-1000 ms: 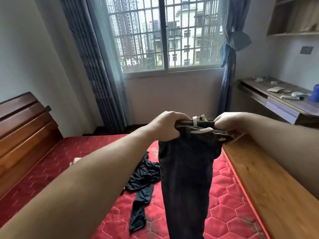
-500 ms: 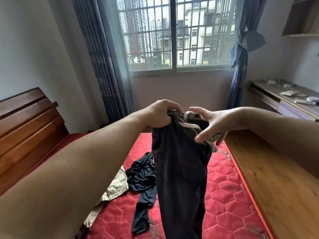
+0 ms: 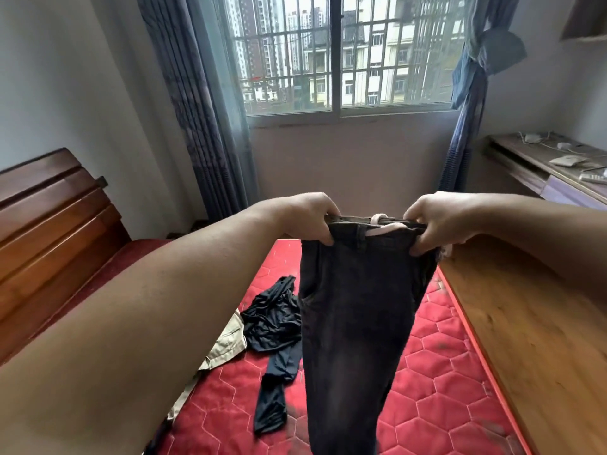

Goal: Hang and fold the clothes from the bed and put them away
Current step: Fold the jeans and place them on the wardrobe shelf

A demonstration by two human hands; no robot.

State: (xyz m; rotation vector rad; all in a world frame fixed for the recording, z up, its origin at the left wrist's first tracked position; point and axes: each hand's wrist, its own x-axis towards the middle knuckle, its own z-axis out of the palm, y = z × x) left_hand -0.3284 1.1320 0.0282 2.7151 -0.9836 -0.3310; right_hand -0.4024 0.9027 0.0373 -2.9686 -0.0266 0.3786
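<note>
Dark faded jeans [image 3: 354, 323] hang in the air over the red quilted mattress [image 3: 437, 389]. My left hand [image 3: 308, 218] grips the left end of the waistband. My right hand [image 3: 433, 224] grips the right end, so the waistband is stretched flat between them. A pale pink hanger [image 3: 382, 223] sits inside the waistband, only its top showing. On the mattress behind lie a crumpled black garment [image 3: 276, 316] and a beige garment [image 3: 226, 346], partly hidden by my left arm.
A wooden headboard [image 3: 49, 231] stands at the left. A wooden bed-side board [image 3: 532, 339] runs along the right of the mattress. Beyond it is a desk [image 3: 558, 165] with small items. A barred window [image 3: 341, 50] with blue curtains fills the far wall.
My right hand, open beside the waistband half a second ago, has closed on its right end. The waistband is pulled wide and level again, and the view has tilted slightly.
</note>
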